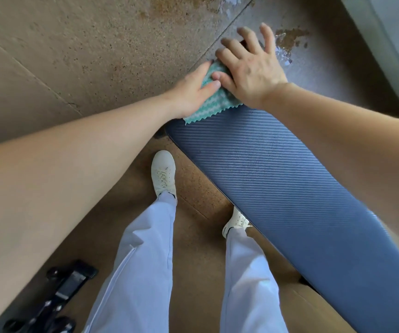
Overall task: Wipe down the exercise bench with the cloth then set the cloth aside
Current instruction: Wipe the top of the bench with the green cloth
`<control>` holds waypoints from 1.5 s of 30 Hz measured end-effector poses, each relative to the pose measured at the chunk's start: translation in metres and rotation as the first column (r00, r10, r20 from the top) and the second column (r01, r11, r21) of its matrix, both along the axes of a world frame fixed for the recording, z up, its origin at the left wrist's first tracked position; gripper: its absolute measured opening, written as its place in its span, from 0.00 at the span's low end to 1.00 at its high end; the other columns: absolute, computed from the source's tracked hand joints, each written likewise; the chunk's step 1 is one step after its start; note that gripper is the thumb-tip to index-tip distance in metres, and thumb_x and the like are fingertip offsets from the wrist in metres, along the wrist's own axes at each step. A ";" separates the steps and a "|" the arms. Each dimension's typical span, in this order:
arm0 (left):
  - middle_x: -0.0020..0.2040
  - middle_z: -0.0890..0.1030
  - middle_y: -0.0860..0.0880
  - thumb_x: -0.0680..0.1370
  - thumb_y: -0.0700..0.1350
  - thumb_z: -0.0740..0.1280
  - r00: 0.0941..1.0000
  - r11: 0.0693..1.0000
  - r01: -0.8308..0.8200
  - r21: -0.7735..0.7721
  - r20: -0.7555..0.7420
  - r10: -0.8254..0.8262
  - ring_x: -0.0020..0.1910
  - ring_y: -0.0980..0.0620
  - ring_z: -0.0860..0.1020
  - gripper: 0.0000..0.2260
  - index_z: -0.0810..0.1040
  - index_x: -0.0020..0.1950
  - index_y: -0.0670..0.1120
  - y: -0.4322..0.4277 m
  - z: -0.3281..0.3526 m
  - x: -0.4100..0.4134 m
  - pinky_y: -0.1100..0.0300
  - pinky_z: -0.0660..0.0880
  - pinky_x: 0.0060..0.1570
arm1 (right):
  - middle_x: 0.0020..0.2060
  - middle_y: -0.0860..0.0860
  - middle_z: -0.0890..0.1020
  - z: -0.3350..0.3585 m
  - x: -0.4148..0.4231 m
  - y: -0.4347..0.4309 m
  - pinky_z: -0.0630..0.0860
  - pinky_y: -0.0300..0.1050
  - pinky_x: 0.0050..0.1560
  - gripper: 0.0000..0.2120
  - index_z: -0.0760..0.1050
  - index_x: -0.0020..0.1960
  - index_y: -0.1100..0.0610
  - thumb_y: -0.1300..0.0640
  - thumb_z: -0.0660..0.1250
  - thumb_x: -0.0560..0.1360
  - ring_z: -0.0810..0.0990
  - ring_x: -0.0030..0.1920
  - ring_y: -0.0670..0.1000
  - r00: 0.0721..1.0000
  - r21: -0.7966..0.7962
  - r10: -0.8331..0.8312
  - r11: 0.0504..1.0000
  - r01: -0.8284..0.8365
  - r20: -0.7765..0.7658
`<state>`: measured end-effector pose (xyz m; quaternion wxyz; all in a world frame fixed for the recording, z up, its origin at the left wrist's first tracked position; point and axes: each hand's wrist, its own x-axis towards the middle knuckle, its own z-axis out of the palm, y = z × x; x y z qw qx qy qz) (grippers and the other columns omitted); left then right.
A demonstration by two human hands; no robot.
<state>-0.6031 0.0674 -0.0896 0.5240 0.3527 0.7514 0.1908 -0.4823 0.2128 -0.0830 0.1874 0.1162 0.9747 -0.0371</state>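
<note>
Head view: looks steeply down over both outstretched bare arms at a bench and the floor beneath.
Bench (277,179): blue ribbed padding, running as a long strip from the 5 o'clock corner up toward 12 o'clock, where its far end lies under the hands.
Cloth (214,100): green with pale wavy stripes and a zigzag-cut edge, lying on the far end of the bench, a little above the middle of the frame toward 1 o'clock; its near edge is free, the rest is covered by the hands.
Left hand (191,93): comes in from 9 o'clock, palm down on the cloth's left side, fingers laid flat and pressing rather than curled round the fabric; thumb tip touches the right hand.
Right hand (251,68): comes in from 3 o'clock, palm down over the cloth's far part, fingers spread wide and loose, reaching past the bench end; whether it pinches any fabric underneath cannot be told.
Floor (73,56): speckled tan slabs with joint lines; toward 12 and 1 o'clock it turns grey, with rusty patches and pale flakes.
Legs: light trousers (145,272) at 6 o'clock, white shoes, the left shoe (163,173) beside the bench, the right shoe (235,222) partly under the bench edge.
Black metal frame (59,299): at 7 o'clock on the floor, with round knobs, well apart from the bench.
</note>
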 end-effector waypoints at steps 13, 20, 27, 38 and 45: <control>0.59 0.81 0.38 0.86 0.50 0.57 0.959 0.976 -0.144 -0.165 -0.267 0.096 0.60 0.37 0.78 0.16 0.74 0.67 0.41 -0.101 0.018 0.016 0.47 0.73 0.54 | 0.60 0.59 0.78 0.007 -0.016 -0.084 0.46 0.75 0.74 0.32 0.74 0.67 0.59 0.37 0.47 0.82 0.65 0.74 0.65 0.987 -0.146 0.156 0.978 -0.150 0.029; 0.55 0.83 0.37 0.84 0.42 0.63 0.905 0.897 -0.406 -0.176 -0.212 0.368 0.56 0.39 0.80 0.09 0.78 0.56 0.37 -0.139 0.030 0.075 0.53 0.73 0.51 | 0.78 0.59 0.64 0.008 0.006 -0.128 0.46 0.76 0.74 0.36 0.61 0.79 0.56 0.38 0.63 0.78 0.55 0.80 0.66 0.993 -0.185 0.115 0.976 -0.115 -0.009; 0.53 0.84 0.41 0.79 0.41 0.69 0.959 0.922 -0.284 -0.263 -0.090 0.269 0.55 0.42 0.81 0.04 0.76 0.52 0.42 -0.150 0.035 0.095 0.54 0.75 0.51 | 0.83 0.54 0.50 0.009 0.056 -0.161 0.43 0.73 0.75 0.41 0.49 0.83 0.49 0.45 0.66 0.78 0.48 0.82 0.65 0.996 -0.121 0.066 0.990 -0.074 -0.067; 0.59 0.84 0.39 0.78 0.46 0.74 0.382 0.497 -0.570 -0.654 0.324 0.865 0.54 0.44 0.85 0.20 0.75 0.68 0.44 -0.106 0.039 0.075 0.52 0.85 0.48 | 0.82 0.53 0.59 0.014 0.137 -0.205 0.50 0.74 0.74 0.35 0.57 0.82 0.48 0.50 0.67 0.79 0.55 0.80 0.67 0.936 -0.081 -0.341 0.939 0.335 -0.081; 0.59 0.84 0.37 0.77 0.42 0.76 0.379 0.497 -0.515 -0.699 0.335 0.863 0.59 0.41 0.84 0.20 0.76 0.66 0.43 -0.097 0.043 0.110 0.46 0.81 0.60 | 0.82 0.53 0.60 0.011 0.186 -0.221 0.53 0.74 0.73 0.34 0.57 0.81 0.45 0.50 0.65 0.78 0.57 0.80 0.67 0.854 -0.073 -0.513 0.858 0.508 -0.085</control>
